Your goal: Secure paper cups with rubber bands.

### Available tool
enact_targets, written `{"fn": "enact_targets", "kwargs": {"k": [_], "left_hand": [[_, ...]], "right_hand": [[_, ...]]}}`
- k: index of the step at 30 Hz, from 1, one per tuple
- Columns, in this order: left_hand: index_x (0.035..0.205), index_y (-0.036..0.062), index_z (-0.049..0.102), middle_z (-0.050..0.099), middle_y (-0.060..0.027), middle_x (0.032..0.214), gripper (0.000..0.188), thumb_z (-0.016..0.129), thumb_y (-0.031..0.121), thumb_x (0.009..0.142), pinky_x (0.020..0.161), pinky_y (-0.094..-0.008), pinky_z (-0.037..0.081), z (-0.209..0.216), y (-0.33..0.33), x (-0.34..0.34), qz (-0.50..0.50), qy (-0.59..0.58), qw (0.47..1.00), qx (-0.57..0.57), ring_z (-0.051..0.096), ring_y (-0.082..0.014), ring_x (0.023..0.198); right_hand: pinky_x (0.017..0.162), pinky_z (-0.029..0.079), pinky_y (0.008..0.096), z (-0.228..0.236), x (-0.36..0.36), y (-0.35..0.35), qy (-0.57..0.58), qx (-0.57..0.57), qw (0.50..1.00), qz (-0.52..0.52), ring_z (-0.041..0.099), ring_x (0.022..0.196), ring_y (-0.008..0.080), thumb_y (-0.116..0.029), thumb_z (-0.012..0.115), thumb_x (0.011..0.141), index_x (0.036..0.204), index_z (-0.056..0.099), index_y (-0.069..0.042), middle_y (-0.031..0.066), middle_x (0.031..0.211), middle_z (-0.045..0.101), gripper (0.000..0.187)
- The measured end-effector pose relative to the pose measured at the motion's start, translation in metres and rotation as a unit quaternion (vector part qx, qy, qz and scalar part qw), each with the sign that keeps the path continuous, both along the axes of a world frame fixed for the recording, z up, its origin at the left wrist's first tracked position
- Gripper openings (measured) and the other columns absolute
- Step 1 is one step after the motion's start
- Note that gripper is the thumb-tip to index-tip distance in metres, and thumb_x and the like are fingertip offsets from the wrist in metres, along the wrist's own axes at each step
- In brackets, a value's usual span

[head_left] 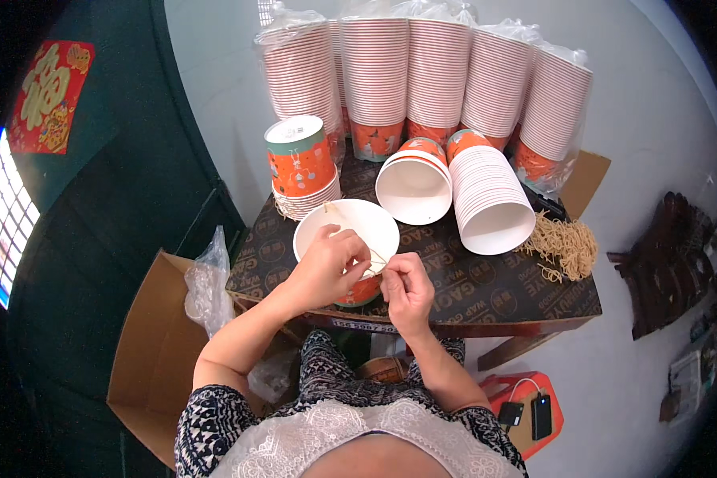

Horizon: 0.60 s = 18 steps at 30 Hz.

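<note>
"String [378, 256] holds the focus, at the near right side of a white-lined paper bucket [362, 219] on a dark table [470, 291]. Where are the fingers?"

"Left hand [331, 267] reaches over the bucket's open mouth, thumb and bent fingers drawn narrow on the strand. Right hand [407, 293], just outside the rim, pinches it between thumb and forefinger, the other fingers curled into the palm."

"Which way does the string run?"

"Crosswise, a short, thin span from one set of fingertips to the other, close by the rim. Whether it passes through the bucket's wall or merely lies against it, the view does not show."

"Nearer hand?"

"Neither by much: the span lies right of the left fingertips and left of the right ones. By my reading, that sideways line is the relation that counts."

"And at the far rim?"

"Second strand [331, 209], tan, beyond the left hand; whether it joins the first, I cannot tell."

"Any more cord?"

"Loose bundle [562, 247] at the table's right end, well apart from both hands, the right one nearer."
</note>
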<state>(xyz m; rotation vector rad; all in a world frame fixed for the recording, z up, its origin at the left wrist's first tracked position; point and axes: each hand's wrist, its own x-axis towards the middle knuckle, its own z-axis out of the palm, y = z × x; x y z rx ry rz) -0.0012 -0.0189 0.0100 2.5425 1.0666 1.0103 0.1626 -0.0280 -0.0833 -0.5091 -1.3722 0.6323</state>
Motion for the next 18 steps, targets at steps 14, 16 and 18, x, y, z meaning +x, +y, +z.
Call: {"fn": "enact_targets", "kwargs": {"k": [14, 16, 18], "left_hand": [[0.086, 0.006, 0.06, 0.061, -0.0077, 0.083, 0.011, 0.066, 0.002, 0.077, 0.113, -0.0593, 0.024, 0.004, -0.013, -0.002, -0.061, 0.043, 0.997, 0.006, 0.063, -0.0295, 0.087], [0.087, 0.0057, 0.06, 0.062, -0.0077, 0.083, 0.01, 0.065, 0.002, 0.078, 0.113, -0.0591, 0.024, 0.001, -0.01, -0.003, -0.07, 0.016, 0.997, -0.009, 0.063, -0.0288, 0.087], [0.087, 0.0052, 0.061, 0.062, -0.0077, 0.083, 0.01, 0.065, 0.001, 0.079, 0.113, -0.0588, 0.024, 0.0, -0.008, -0.002, -0.07, 0.003, 0.997, -0.012, 0.063, -0.0284, 0.086]], "right_hand": [[0.057, 0.04, 0.0202, 0.007, -0.006, -0.006, -0.047, -0.01, 0.99, -0.135, 0.048, 0.066, 0.005, 0.006, 0.063, 0.088, 0.089, 0.058, 0.001, 0.0017, 0.081, 0.054, 0.007], [0.055, 0.042, 0.0242, 0.013, -0.003, -0.006, -0.073, 0.017, 0.986, -0.146, 0.051, 0.065, 0.0098, 0.005, 0.065, 0.086, 0.09, 0.059, 0.001, 0.0047, 0.08, 0.055, 0.008], [0.054, 0.043, 0.0282, 0.016, -0.001, -0.008, -0.099, 0.043, 0.982, -0.157, 0.054, 0.063, 0.0146, 0.004, 0.067, 0.085, 0.092, 0.061, 0.0, 0.0077, 0.079, 0.056, 0.01]]}}
